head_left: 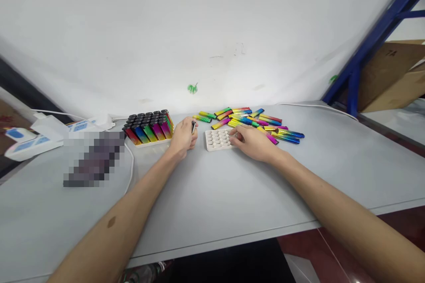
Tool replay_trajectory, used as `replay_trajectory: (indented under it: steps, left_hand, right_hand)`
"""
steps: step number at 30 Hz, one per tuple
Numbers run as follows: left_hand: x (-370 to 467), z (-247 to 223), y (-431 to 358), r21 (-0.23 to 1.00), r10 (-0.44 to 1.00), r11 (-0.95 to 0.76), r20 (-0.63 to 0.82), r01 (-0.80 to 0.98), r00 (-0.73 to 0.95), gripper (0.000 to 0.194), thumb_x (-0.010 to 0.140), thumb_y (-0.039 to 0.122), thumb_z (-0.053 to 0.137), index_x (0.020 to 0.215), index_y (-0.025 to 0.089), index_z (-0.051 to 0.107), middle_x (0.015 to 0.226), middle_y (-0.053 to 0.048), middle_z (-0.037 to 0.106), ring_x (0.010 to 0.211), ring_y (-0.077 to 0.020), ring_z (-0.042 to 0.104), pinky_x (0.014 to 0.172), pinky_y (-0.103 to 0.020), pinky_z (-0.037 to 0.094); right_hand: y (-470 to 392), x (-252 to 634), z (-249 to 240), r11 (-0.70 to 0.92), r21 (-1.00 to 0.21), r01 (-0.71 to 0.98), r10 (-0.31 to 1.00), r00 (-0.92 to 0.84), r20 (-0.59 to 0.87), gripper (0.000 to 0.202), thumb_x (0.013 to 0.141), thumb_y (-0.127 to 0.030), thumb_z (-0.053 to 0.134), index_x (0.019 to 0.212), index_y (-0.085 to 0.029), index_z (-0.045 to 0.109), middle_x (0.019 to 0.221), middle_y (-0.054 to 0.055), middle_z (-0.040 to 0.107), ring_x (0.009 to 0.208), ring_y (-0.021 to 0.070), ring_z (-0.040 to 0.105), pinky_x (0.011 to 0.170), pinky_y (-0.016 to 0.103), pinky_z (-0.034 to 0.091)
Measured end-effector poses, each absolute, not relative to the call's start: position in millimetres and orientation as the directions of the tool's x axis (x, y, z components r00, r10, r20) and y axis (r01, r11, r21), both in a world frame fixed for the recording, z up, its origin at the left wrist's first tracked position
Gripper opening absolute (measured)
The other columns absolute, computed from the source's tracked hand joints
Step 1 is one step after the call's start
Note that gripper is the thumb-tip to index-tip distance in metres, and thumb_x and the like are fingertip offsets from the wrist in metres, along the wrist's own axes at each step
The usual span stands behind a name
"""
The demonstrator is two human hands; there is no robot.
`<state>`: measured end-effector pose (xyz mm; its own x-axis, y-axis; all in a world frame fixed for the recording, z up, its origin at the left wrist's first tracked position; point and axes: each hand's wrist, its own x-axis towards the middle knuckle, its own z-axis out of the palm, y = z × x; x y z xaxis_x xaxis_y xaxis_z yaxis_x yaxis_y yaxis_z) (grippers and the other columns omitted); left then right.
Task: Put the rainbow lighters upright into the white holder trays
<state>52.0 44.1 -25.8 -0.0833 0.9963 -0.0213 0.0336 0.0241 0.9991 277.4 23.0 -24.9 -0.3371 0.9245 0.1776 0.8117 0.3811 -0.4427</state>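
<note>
My left hand (pixel 183 138) is closed around a lighter (pixel 193 126); only its top end shows above the fingers. Just to the right lies a white tray (pixel 212 147) with rows of slots, and the slots in view hold no lighters. My right hand (pixel 251 140) grips the right end of this tray with curled fingers, hiding that part of it. Left of my left hand, a filled tray (pixel 152 143) carries several rows of upright lighters (pixel 148 124) in shiny rainbow colours, black tops up.
Loose shiny lighters (pixel 270 120) lie in a pile behind and right of my right hand. At left are a white power strip (pixel 26 145), a cable (pixel 132 163) and a pixelated dark object (pixel 96 159). A white wall (pixel 212 31) bounds the grey table (pixel 219 203).
</note>
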Motion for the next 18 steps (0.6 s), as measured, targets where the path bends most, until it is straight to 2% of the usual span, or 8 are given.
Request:
replay_trajectory:
  steps: [4, 9, 14, 18]
  left_hand:
    - [53.9, -25.5, 42.8, 0.999, 0.995, 0.028, -0.026, 0.018, -0.095, 0.019, 0.088, 0.039, 0.040, 0.077, 0.024, 0.044, 0.039, 0.012, 0.025, 0.030, -0.0069, 0.016, 0.034, -0.018, 0.012]
    - [54.6, -25.6, 41.6, 0.999, 0.994, 0.044, -0.042, 0.018, -0.105, 0.035, 0.093, 0.049, 0.035, 0.073, 0.022, 0.046, 0.039, 0.010, 0.025, 0.030, -0.0066, 0.017, 0.033, -0.018, 0.013]
    - [53.3, -26.5, 41.2, 1.000, 0.998, 0.002, 0.000, 0.027, -0.069, 0.020, 0.089, 0.034, 0.038, 0.076, 0.023, 0.049, 0.039, 0.011, 0.025, 0.031, -0.0066, 0.015, 0.033, -0.018, 0.011]
    - [53.2, -25.4, 40.6, 1.000, 0.998, -0.010, 0.011, 0.014, -0.070, 0.015, 0.090, 0.031, 0.037, 0.081, 0.024, 0.047, 0.040, 0.012, 0.025, 0.031, -0.0064, 0.013, 0.034, -0.017, 0.010]
  right_hand:
    - [23.3, 277.4, -25.1, 0.380, -0.444, 0.811, 0.925, -0.336, 0.179, 0.019, 0.093, -0.033, 0.054, 0.105, -0.022, 0.064, 0.092, 0.002, 0.072, 0.093, 0.0195, 0.062, 0.069, 0.029, 0.041]
    - [23.8, 277.5, -26.1, 0.384, -0.440, 0.812, 0.923, -0.340, 0.179, 0.018, 0.094, -0.032, 0.053, 0.103, -0.023, 0.064, 0.090, 0.001, 0.071, 0.087, 0.0182, 0.062, 0.067, 0.029, 0.040]
    - [23.7, 278.1, -26.6, 0.387, -0.433, 0.814, 0.922, -0.341, 0.183, 0.018, 0.094, -0.033, 0.053, 0.104, -0.022, 0.064, 0.088, 0.001, 0.071, 0.089, 0.0185, 0.062, 0.066, 0.028, 0.040]
    - [22.9, 277.5, -24.9, 0.375, -0.432, 0.820, 0.927, -0.336, 0.166, 0.020, 0.094, -0.033, 0.053, 0.106, -0.022, 0.065, 0.089, 0.001, 0.072, 0.088, 0.0185, 0.062, 0.065, 0.028, 0.039]
